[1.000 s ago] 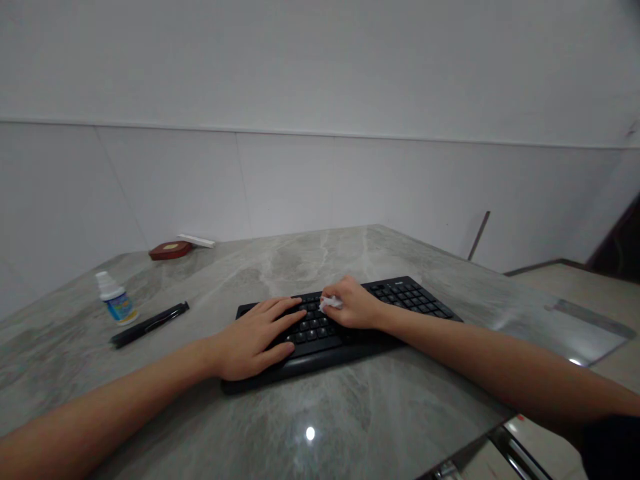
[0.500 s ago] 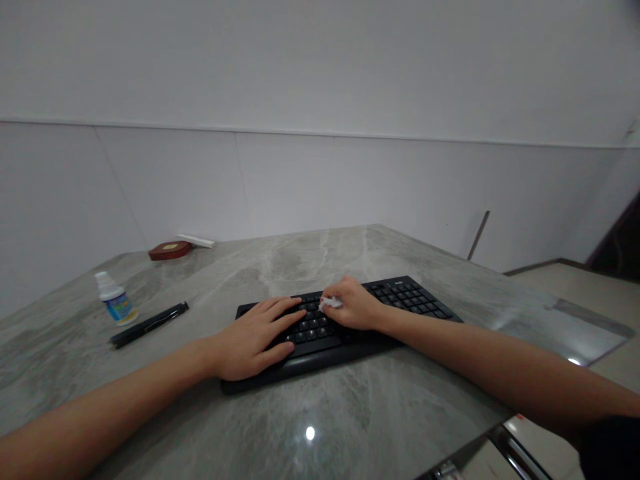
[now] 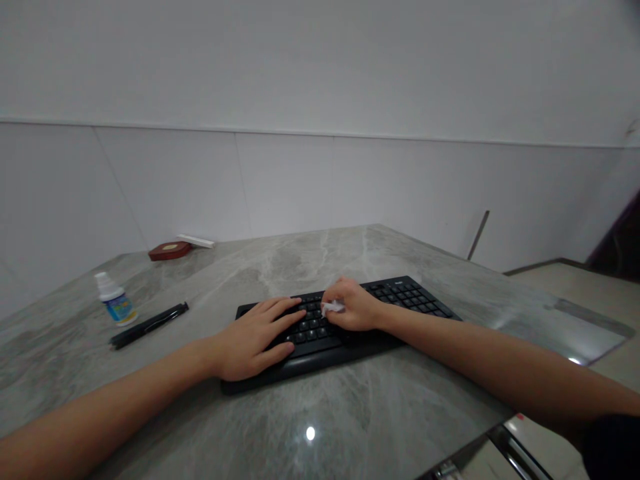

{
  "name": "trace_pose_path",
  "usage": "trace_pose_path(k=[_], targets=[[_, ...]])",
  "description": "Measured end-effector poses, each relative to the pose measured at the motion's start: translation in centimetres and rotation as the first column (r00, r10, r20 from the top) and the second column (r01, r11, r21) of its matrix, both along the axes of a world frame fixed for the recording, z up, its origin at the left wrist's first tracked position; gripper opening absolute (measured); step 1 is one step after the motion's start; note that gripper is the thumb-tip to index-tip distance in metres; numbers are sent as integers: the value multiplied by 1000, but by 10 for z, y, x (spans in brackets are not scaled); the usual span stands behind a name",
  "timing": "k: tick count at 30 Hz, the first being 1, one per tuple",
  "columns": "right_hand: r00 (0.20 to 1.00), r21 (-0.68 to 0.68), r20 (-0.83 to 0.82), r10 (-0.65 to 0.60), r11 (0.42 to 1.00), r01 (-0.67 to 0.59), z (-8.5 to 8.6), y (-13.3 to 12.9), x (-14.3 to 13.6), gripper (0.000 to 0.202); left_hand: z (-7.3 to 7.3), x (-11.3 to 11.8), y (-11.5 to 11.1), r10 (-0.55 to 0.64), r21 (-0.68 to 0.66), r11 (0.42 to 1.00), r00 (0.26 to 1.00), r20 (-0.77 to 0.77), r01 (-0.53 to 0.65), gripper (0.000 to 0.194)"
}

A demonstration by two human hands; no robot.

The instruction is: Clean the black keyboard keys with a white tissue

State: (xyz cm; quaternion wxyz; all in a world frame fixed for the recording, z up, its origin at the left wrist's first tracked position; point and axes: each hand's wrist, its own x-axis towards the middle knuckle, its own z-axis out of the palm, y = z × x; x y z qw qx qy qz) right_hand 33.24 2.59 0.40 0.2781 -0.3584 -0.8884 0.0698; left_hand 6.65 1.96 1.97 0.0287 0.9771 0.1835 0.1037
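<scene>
A black keyboard [image 3: 320, 359] lies at a slant on the marbled grey table in front of me. Resting on its left part is my left hand [image 3: 255, 340], palm down with the fingers stretched and spread over the keys. My right hand [image 3: 353, 305] is closed over the middle of the keyboard and pinches a crumpled white tissue [image 3: 333, 307], which pokes out beside the thumb and fingertips. Keys under both palms are hidden; the number pad at the right end stays visible.
On the left of the table [image 3: 280, 267] stand a white spray bottle [image 3: 118, 301] with a blue label and, beside it, a black slender brush-like item [image 3: 149, 326]. Farther back lies a dark red box [image 3: 170, 251] against a white strip [image 3: 196, 241]. A white wall [image 3: 290, 180] rises behind.
My right hand has shifted very slightly to the right with the tissue, still over the same keys. My left hand has not moved.
</scene>
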Motion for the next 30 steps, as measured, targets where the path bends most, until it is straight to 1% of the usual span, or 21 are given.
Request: trace_pose_path(k=[4, 11, 18, 24, 27, 30], targets=[[999, 36, 11, 52, 998, -52, 1, -1, 1, 11, -1, 0, 0, 12, 9, 1000, 1000, -17, -12, 52], [994, 93, 61, 95, 991, -101, 3, -5, -2, 10, 0, 0, 0, 17, 14, 1000, 999, -38, -16, 52], [985, 100, 75, 159, 981, -166, 6, -7, -1, 14, -1, -1, 0, 25, 24, 999, 999, -42, -24, 52], [980, 85, 67, 186, 978, -191, 6, -6, -2, 12, -2, -1, 1, 24, 21, 1000, 998, -49, -23, 53], [981, 66, 67, 181, 980, -186, 5, -4, -4, 11, -1, 0, 1, 35, 8, 999, 998, -51, -34, 53], [993, 66, 57, 100, 992, -103, 4, -4, -6, 11, 0, 0, 0, 38, -3, 999, 998, -59, -38, 53]])
